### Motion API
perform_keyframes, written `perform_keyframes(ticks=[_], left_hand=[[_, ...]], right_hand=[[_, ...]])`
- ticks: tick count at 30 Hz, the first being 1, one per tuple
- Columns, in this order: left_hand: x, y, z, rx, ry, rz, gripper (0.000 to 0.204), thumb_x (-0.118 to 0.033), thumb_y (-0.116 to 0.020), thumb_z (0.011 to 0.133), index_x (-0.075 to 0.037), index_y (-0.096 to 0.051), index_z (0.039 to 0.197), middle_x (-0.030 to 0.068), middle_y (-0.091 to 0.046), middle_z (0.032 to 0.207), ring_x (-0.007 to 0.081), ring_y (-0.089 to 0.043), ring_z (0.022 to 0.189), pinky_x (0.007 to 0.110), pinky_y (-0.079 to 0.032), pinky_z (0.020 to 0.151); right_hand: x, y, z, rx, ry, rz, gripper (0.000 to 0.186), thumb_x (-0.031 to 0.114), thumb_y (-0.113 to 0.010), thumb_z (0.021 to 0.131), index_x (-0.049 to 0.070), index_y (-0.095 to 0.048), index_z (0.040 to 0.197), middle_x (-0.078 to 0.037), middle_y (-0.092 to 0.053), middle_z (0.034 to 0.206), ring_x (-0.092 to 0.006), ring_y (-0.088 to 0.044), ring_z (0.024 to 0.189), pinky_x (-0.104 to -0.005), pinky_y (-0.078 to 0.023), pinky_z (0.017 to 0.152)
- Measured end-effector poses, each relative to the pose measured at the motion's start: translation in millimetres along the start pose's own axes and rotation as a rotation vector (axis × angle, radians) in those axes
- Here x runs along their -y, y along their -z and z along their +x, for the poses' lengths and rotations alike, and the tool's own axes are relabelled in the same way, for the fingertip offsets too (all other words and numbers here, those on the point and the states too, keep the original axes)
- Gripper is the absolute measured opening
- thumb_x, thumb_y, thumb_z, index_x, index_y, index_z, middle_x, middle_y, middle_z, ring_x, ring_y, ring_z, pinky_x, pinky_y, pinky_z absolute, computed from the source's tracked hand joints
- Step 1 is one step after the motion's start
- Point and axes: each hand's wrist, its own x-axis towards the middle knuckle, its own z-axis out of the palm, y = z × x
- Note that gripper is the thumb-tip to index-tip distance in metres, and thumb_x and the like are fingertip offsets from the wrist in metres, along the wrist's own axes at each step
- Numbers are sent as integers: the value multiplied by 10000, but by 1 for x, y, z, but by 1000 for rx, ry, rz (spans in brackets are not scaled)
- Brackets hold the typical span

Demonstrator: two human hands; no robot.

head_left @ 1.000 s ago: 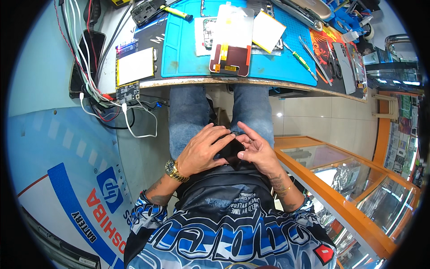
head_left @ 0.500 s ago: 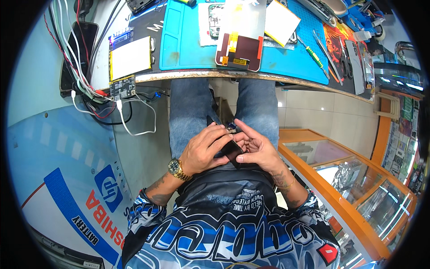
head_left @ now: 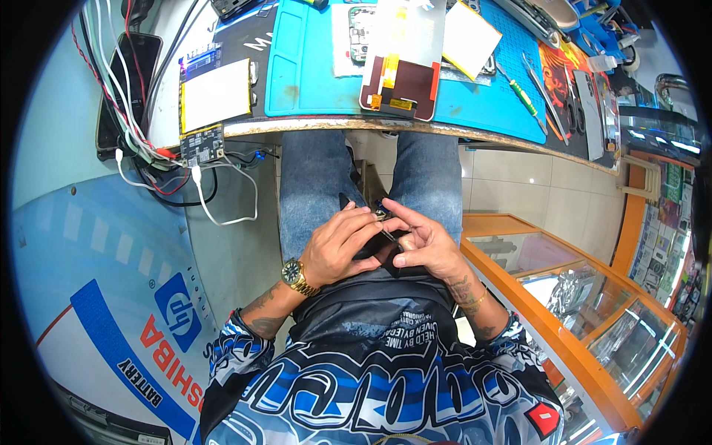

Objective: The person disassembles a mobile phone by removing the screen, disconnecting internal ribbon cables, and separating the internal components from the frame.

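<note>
Low over my lap, both hands come together around a dark, thin, flat piece [head_left: 390, 236], whose exact kind I cannot make out. My left hand [head_left: 343, 245] is closed on its left side, fingers over the top and thumb below. On the other side my right hand [head_left: 429, 243] grips it with curled fingers and thumb, while the index finger stretches toward its far end. Small shiny and bluish parts [head_left: 381, 213] show at that end, between the fingertips. Much of the piece is hidden by my fingers.
On the workbench ahead lie a blue mat [head_left: 304, 81], a phone screen panel [head_left: 404, 74], white battery-like packs [head_left: 216, 95], a green-handled screwdriver [head_left: 523, 96], tweezers [head_left: 535, 80] and scissors [head_left: 575, 107]. Cables [head_left: 137, 111] hang at left. A wood-framed glass case [head_left: 571, 297] stands right.
The dark piece has tilted, so its face now shows less and a thin edge shows instead. My right hand's fingers have shifted slightly around it. The bench things lie unchanged.
</note>
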Motion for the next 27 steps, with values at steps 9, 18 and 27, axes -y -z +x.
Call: perform_keyframes(ticks=[9,18,27], left_hand=[[-1,-4,-6,-38,-13,4,643,-267,-937,694,-25,-642,1212,153,-650,1227,356,-658,1172,526,-537,1054],[-4,-7,-9,-55,26,-27,666,-230,-943,680,-27,-619,1225,133,-594,1214,355,-618,1203,567,-496,1092],[-9,-4,-3,-19,54,-4,665,-208,-946,659,-18,-622,1207,145,-592,1207,352,-628,1171,581,-504,1072]], right_hand=[[1,2,5,43,-21,17,969,-127,-781,756,71,-356,1603,-66,-612,1324,7,-362,642,-154,-381,599],[1,4,12,79,-12,42,966,-126,-778,732,49,-370,1589,-65,-620,1300,1,-379,654,-156,-390,605],[-7,11,17,109,-13,124,947,-142,-743,738,30,-358,1586,-64,-611,1285,0,-408,645,-169,-443,617]])
